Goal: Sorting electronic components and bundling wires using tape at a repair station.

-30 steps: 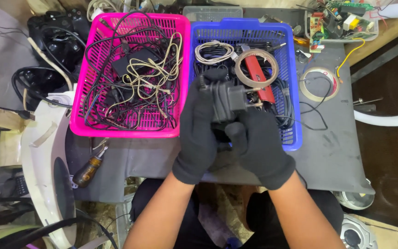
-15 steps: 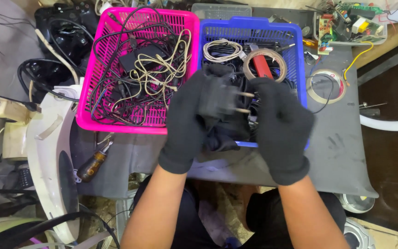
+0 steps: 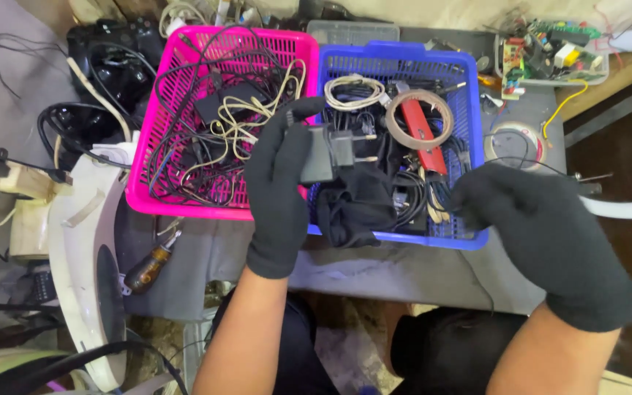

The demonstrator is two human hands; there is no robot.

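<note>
Item: black plug adapter [image 3: 328,150], two metal pins pointing right. We find it gripped in our gloved left hand [image 3: 281,183], fingers closed around its body, held above the seam where the pink basket [image 3: 184,203] meets the blue basket [image 3: 469,80].

Our gloved right hand [image 3: 532,219] sits well apart from the adapter, at the blue basket's right front corner, fingers curled loosely; we cannot tell whether it pinches the thin black wire [image 3: 521,162] that runs beside it.

Pink basket: tangled black and cream cables. Blue basket: coiled white cable [image 3: 352,91], tape ring [image 3: 418,118], red tool [image 3: 422,139], black cords. On the grey table [image 3: 404,274]: a tape roll [image 3: 515,143], a tray of circuit boards [image 3: 550,51]. A screwdriver [image 3: 149,263] lies lower left.
</note>
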